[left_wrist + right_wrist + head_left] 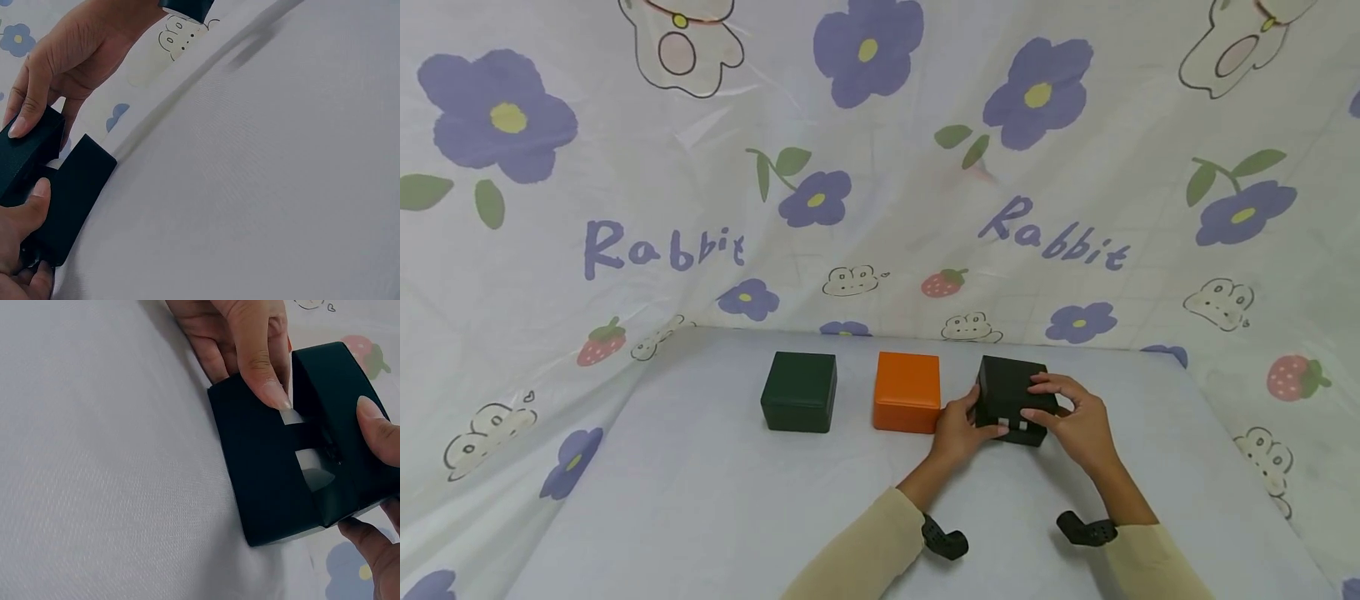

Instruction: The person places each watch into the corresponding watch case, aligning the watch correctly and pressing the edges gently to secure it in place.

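A black box (pixel 1011 385) is the rightmost of three small boxes in a row. My left hand (pixel 957 432) holds its base (pixel 259 469) at the near left corner, the thumb along the front. With the thumb on the front and fingers over the top and side, my right hand (pixel 1081 421) grips the lid (pixel 340 394). In the right wrist view the lid is tilted up from the base, and a gap with pale patches and a dark strip shows between them. The inside of the box is mostly hidden.
An orange box (pixel 907 390) stands just left of my left hand, lid down. Farther left is a dark green box (pixel 800 392), also closed. All stand on a white-covered table (pixel 737 517), before a patterned curtain (pixel 880 242) with flowers and rabbits.
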{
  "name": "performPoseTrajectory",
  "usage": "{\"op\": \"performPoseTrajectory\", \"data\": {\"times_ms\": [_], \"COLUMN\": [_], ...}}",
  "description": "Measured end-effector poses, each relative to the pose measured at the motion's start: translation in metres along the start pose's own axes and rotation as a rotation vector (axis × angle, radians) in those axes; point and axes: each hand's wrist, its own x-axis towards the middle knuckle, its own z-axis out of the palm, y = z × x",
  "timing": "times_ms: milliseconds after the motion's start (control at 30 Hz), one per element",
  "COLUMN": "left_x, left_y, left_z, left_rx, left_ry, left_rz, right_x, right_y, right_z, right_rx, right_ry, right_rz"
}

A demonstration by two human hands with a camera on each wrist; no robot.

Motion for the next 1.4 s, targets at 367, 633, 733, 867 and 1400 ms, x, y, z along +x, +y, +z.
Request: {"op": "performPoseTrajectory", "data": {"times_ms": [367,633,733,867,1400], "left_x": [-0.0033,-0.0028,-0.0027,-0.0024,-0.0076], "left_y": [-0.0062,-0.0051,-0.0067,-0.0058,-0.0006], "left_z": [0.0063,0.0083,0.0097,0.0101,0.0054], "left_rx": [0.063,0.067,0.076,0.088,0.006], "left_ry": [0.047,0.06,0.062,0.065,0.038], "left_rz": [0.016,0.02,0.014,0.011,-0.049], "right_x": [-0.0062,-0.005,-0.0059,-0.0058,-0.0057], "right_y": [-0.0016,-0.0023,-0.0012,0.0006,-0.0017], "right_z": [-0.0022,-0.0069,-0.0076,-0.008,-0.0047], "right_rx": [-0.001,0.003,-0.008,-0.038,-0.022], "right_ry": [-0.038,-0.074,-0.09,-0.101,-0.091], "right_rz": [0.029,0.042,0.043,0.022,0.0]}}
